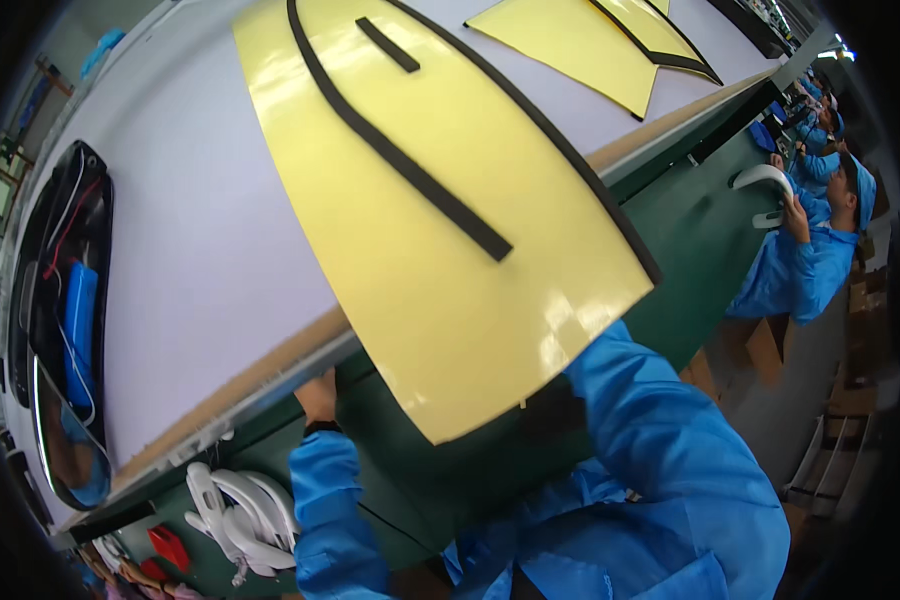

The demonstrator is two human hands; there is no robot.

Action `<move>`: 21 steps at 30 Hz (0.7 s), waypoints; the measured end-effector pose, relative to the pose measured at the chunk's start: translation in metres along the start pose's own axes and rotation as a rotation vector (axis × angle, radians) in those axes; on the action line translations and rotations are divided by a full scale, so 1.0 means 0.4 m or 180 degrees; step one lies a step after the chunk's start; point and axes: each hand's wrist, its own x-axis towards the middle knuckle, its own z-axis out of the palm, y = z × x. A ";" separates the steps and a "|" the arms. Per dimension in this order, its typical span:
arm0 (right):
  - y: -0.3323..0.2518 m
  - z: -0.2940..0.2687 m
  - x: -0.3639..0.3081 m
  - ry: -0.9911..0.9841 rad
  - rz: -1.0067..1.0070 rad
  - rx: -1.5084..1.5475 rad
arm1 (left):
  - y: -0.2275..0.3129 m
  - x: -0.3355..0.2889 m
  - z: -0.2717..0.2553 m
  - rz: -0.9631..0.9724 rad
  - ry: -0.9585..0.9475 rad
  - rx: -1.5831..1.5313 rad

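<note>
A large glossy yellow sheet (410, 260) with black strips (425, 190) on it lies on a white raised shelf (200, 200). Its near end juts out past the shelf's front edge towards me. My left hand (317, 398) is just below that edge, left of the sheet; its fingers are hidden, so I cannot see whether it grips anything. My right sleeve (635, 400) reaches up under the sheet's near right corner. The sheet covers my right hand completely.
More yellow sheet pieces (570, 50) with black strips lie at the far right of the shelf. A black casing (60, 270) with a blue block and wires sits at the left. White curved parts (245, 520) rest on the green bench (695, 240). A co-worker (805, 245) holds a white curved part.
</note>
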 end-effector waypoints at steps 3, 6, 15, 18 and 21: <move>-0.012 -0.128 -0.199 0.0492 -0.1409 0.0669 | 0.088 0.037 -0.084 -0.0935 -0.0285 -0.1298; 0.105 -0.060 -0.396 -0.0852 -0.1116 0.0154 | 0.220 -0.018 -0.224 -0.2093 -0.0580 -0.3827; 0.131 0.052 -0.558 -0.0417 -0.1110 -0.0175 | 0.427 -0.442 -0.432 -0.2876 -0.0879 -0.5176; 0.130 0.046 -0.542 -0.0709 -0.1071 -0.0303 | 0.481 -0.503 -0.453 -0.2827 -0.0976 -0.5008; 0.073 -0.002 -0.545 -0.0747 -0.1224 -0.0239 | 0.541 -0.491 -0.495 -0.2330 -0.0797 -0.4806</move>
